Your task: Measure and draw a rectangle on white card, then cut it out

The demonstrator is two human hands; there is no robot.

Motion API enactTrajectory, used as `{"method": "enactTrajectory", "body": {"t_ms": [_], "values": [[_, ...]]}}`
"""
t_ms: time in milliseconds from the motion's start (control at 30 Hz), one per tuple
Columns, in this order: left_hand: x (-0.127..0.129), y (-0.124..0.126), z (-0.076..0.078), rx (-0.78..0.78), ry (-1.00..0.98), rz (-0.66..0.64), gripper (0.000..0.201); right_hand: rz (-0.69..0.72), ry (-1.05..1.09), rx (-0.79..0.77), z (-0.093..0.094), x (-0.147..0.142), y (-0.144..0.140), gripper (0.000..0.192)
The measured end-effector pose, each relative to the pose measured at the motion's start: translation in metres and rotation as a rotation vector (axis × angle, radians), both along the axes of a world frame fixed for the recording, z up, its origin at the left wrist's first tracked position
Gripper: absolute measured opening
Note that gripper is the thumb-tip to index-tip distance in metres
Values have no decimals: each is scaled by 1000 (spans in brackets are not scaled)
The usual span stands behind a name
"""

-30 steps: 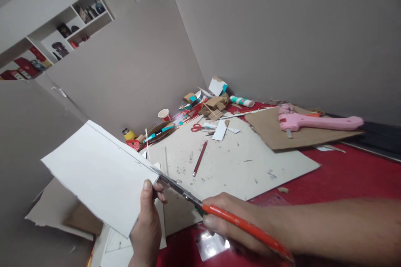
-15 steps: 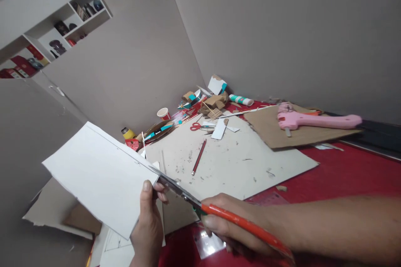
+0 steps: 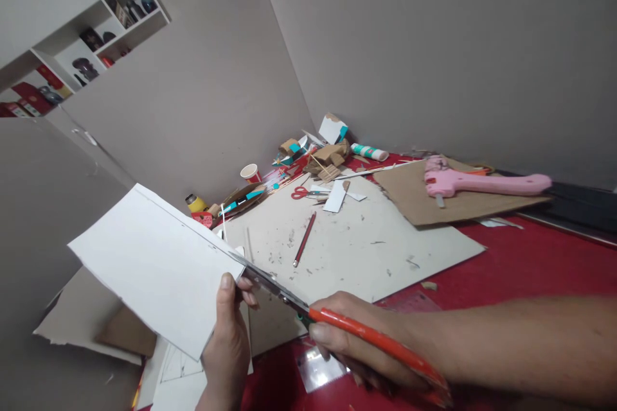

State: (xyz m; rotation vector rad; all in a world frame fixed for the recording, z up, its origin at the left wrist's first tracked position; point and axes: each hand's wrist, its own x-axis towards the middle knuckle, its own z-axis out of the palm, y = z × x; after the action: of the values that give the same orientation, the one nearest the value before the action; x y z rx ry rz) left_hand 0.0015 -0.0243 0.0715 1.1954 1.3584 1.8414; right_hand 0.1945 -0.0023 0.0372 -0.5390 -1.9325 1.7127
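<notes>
— Left hand [image 3: 226, 350]? Up from the bottom edge, thumb on top, fingers curled under, pinching tight.

— And the right hand [image 3: 359, 343]? In from the right side, bare arm stretched long and low, fingers wrapped and squeezed shut.

— Close together? Yes, just beside each other, not touching.

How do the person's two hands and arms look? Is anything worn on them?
Both the left hand and the right hand are bare, without gloves; no ring or watch shows. The right forearm is bare, no sleeve in view. The nails look short and unpainted.
</notes>
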Motion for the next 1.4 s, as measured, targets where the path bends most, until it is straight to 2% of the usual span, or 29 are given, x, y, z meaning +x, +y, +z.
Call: {"method": "enactTrajectory", "body": {"t_ms": [200, 600, 800, 867, 933, 1000, 1033, 1067, 1133, 1167, 1267, 1400], "values": [[-4, 0, -3, -40, 12, 9, 38, 0, -15, 3, 0, 1, -1, 56], [-3, -1, 0, -78, 122, 48, 40, -65, 100, 194, 1, 0, 1, 53], [-1, -2, -1, -113, 178, 18, 42, -76, 118, 196, -3, -3, 1, 52], [-5, -4, 4, -140, 205, -18, 35, -81, 121, 160, -4, -2, 3, 54], [-16, -6, 17, -176, 225, -92, 33, -89, 127, 143, -4, -1, 6, 56], [-33, -9, 33, -198, 195, -223, 56, -109, 138, 153, -3, 1, 11, 57], [-42, -10, 41, -197, 95, -343, 65, -125, 140, 155, -2, 3, 13, 57], [-50, -10, 49, -162, -41, -371, 66, -138, 136, 149, -1, 4, 15, 57], [-63, -7, 58, -116, -225, -336, 64, -144, 117, 120, 0, 4, 16, 58], [-67, -4, 59, -108, -277, -265, 60, -136, 103, 108, -1, 4, 16, 58], [-67, 8, 50, -165, -327, -73, 43, -107, 74, 108, -4, 2, 14, 59], [-58, 19, 36, -198, -310, 7, 38, -67, 29, 110, -8, 0, 14, 61]]}}
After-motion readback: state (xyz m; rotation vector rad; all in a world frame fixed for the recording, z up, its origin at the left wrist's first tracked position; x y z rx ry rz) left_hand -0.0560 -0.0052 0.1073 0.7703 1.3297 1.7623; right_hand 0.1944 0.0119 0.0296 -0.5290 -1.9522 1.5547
